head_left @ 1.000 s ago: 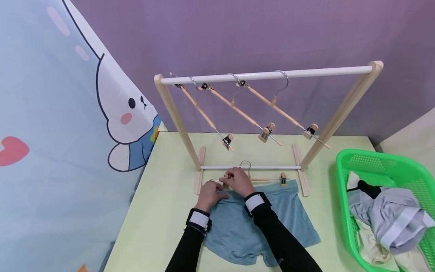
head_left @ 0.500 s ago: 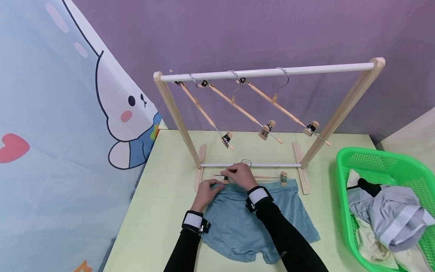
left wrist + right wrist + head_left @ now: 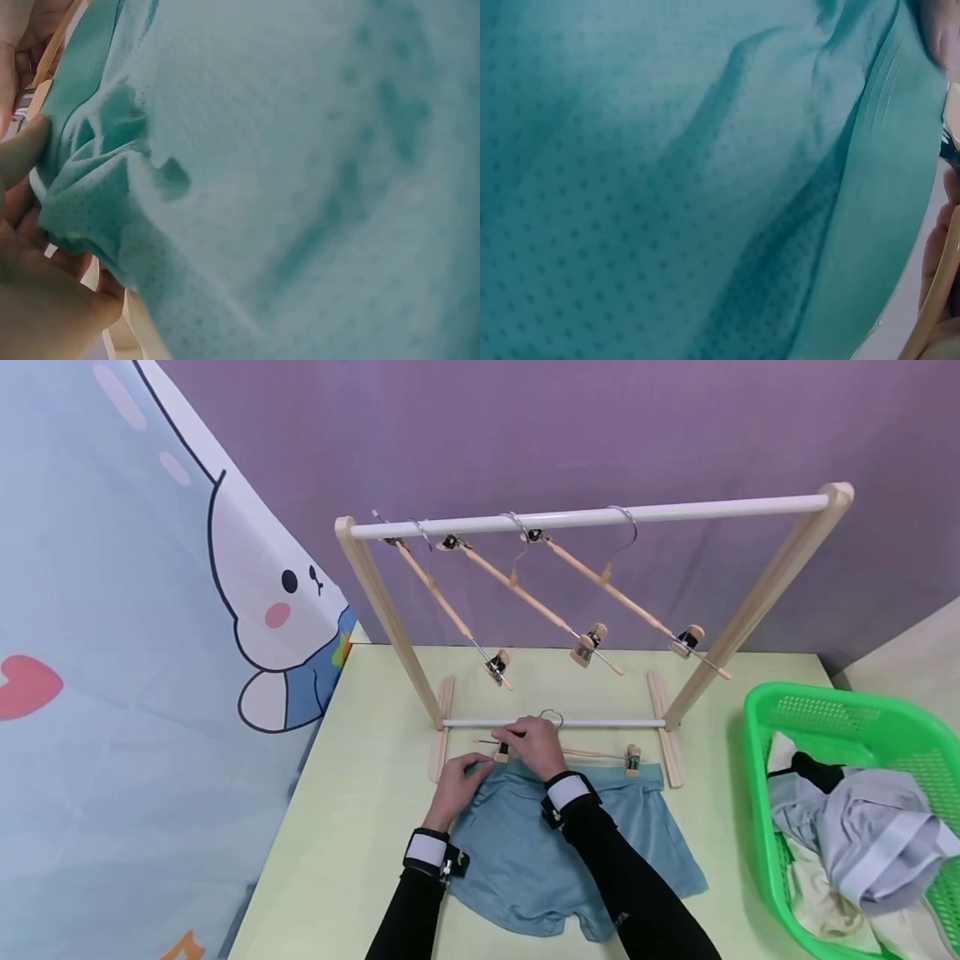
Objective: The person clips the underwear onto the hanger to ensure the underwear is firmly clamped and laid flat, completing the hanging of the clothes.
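Tabletop: hanger [image 3: 570,752] lies left-right, hook rearward.

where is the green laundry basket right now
In the head view the green laundry basket sits at the far right edge of the table, right of the drying rack and the blue shorts, holding crumpled clothes.

My left hand [image 3: 459,782] sits at eight o'clock of my right hand [image 3: 534,747]; both have curled, pinching fingers and forearms stretched forward.
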